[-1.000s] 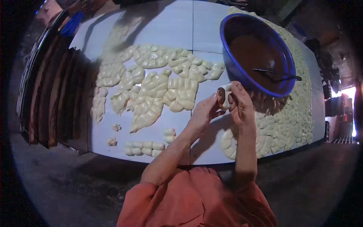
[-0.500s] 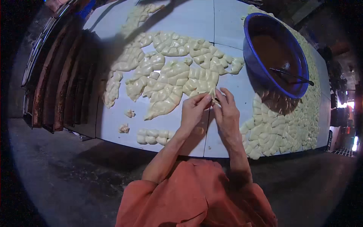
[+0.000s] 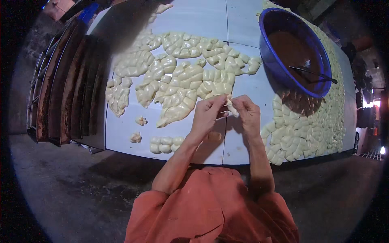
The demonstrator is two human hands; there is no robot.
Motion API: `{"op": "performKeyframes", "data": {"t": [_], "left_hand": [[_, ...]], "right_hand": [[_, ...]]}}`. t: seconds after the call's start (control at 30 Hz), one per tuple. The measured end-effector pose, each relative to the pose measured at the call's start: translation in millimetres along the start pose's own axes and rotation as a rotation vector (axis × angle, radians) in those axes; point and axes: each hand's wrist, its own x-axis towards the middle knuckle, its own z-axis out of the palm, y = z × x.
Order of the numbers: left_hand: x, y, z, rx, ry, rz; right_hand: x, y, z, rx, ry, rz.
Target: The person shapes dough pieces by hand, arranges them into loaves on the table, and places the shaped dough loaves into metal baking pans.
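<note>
Above the near part of the pale table (image 3: 247, 99), both my hands meet at a small piece of pale dough (image 3: 231, 107). My left hand (image 3: 208, 115) pinches its left side, and my right hand (image 3: 247, 113) pinches it from the right. Fingers partly hide the piece. Beyond my hands lies a wide sheet of joined, glossy dough lumps (image 3: 182, 83). A short double row of dough lumps (image 3: 166, 144) is by my left forearm. Two small dough bits (image 3: 135, 137) rest farther left.
A blue basin (image 3: 267, 52) of brown filling, with a dark-handled utensil (image 3: 314, 73) in it, stands at the right. Many dough pieces (image 3: 300, 137) cover the table's right side. Rusty trays (image 3: 52, 93) stand stacked on edge at the left.
The dough piece now shows more between my fingers, and my right hand has shifted slightly right. The shadow over the far left of the table has changed shape.
</note>
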Motion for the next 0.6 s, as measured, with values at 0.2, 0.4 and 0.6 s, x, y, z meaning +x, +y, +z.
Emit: {"op": "performKeyframes", "data": {"t": [0.2,0.4,0.6], "left_hand": [[1,5,-4,0.09,-0.068,-0.043],[11,-1,-29,0.018,-0.06,-0.13],[-11,10,-23,0.036,-0.139,0.029]], "right_hand": [[-7,-9,7,0.188,-0.005,0.072],[-26,-22,15,-0.406,-0.079,-0.296],[-17,-5,6,-0.305,-0.072,-0.499]]}}
